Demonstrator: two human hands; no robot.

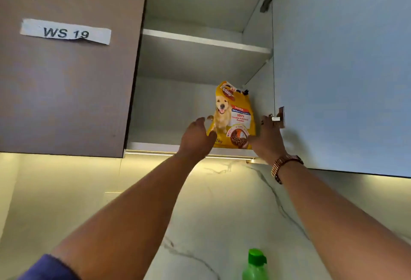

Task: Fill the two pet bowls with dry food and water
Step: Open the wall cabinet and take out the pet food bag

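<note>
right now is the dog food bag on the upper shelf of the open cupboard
No, the dog food bag stands upright on the bottom shelf, while the upper shelf carries nothing visible.

Glossy plastic food bag (233,115); matt cabinet door (66,79).

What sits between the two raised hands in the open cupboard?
In the head view, the yellow dog food bag stands upright on the bottom shelf between the left hand and right hand.
</note>
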